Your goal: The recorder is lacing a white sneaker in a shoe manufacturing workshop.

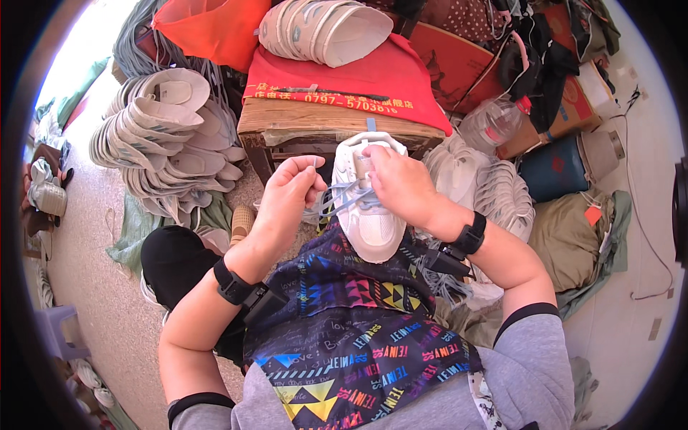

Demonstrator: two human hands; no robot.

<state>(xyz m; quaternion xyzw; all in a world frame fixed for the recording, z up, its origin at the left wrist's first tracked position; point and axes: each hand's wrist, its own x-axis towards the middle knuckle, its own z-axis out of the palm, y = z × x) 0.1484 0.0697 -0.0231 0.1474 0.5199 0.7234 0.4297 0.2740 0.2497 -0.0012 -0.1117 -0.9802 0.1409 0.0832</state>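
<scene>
A white shoe upper point(373, 233) rests toe toward me over my lap, in front of a wooden stool. Blue-grey shoelace point(342, 195) criss-crosses its lower eyelets, with loose strands reaching left. My left hand point(290, 193) is closed just left of the upper, thumb and forefinger pinching the thin tip of the lace. At the upper's right side, my right hand point(405, 185) grips it near the tongue and the eyelet row; some of those fingertips are hidden inside the opening.
The wooden stool point(287, 118) carries a red cloth point(315, 82) and nested shoe uppers point(358, 36). More uppers point(154, 136) are heaped on the left, others point(502, 193) on the right. Beyond those lie a plastic bottle point(491, 125) and a dark blue cylinder point(552, 175).
</scene>
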